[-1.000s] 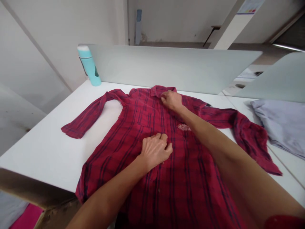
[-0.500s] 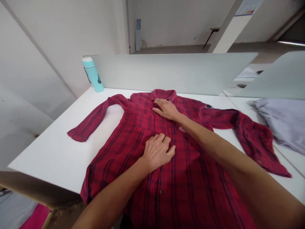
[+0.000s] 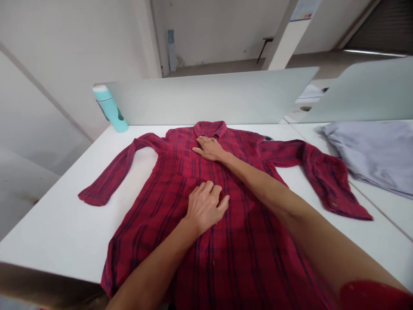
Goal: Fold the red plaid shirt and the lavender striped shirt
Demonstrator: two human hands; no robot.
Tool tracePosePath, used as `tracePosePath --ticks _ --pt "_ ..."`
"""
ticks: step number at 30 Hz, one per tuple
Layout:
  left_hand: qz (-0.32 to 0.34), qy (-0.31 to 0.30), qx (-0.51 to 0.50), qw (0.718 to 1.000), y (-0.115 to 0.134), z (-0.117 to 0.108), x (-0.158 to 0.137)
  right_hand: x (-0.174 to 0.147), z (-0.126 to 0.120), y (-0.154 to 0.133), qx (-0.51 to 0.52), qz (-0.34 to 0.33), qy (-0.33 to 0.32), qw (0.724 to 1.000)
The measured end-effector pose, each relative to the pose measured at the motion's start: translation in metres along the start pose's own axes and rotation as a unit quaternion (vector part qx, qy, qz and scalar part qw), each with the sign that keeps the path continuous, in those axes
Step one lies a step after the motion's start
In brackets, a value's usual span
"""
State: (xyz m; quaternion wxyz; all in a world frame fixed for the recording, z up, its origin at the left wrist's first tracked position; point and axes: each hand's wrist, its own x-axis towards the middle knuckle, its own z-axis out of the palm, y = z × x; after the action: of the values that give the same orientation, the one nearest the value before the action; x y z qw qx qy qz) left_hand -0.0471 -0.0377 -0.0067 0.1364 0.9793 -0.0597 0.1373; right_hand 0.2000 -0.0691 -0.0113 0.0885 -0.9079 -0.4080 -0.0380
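Note:
A red plaid shirt [image 3: 238, 232] with dark stripes lies front up, its collar [image 3: 211, 128] toward the far side and its sleeves spread to both sides. Just below the collar my right hand [image 3: 210, 148] rests flat on the button front, fingers stretched out. My left hand [image 3: 205, 206] lies on the chest, nearer to me, with fingers loosely bent and the thumb apart. Its fingertips touch the cloth, and no fold shows between them. The shirt's lower part runs past the table's near edge toward me.
The shirt is on a white table [image 3: 58, 228]. A turquoise bottle [image 3: 112, 110] stands at the back left corner, before a frosted divider panel [image 3: 206, 97]. Folded grey cloth [image 3: 374, 150] lies on the right, beyond the right sleeve.
My view has swung a little to the right, so the scene sits further left. Both hands remain on nearly the same parts of the shirt, which lies as before.

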Motion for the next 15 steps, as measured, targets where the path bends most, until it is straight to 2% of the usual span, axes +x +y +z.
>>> tracePosePath --ticks 3,8,10,15 --pt "0.012 0.031 0.003 0.999 -0.003 0.003 0.0 -0.001 -0.001 0.001 0.004 0.005 0.003 1.0" --pt "0.037 0.052 -0.003 0.998 -0.006 0.006 0.0 -0.015 -0.004 0.006 0.008 -0.033 0.046 0.998" --pt "0.039 0.039 -0.005 0.998 -0.007 0.007 0.0 -0.018 -0.004 0.009 0.012 -0.029 0.041 0.999" --pt "0.039 -0.021 -0.006 0.999 -0.012 0.007 0.002 -0.011 -0.007 0.012 0.019 0.023 -0.029 0.999"
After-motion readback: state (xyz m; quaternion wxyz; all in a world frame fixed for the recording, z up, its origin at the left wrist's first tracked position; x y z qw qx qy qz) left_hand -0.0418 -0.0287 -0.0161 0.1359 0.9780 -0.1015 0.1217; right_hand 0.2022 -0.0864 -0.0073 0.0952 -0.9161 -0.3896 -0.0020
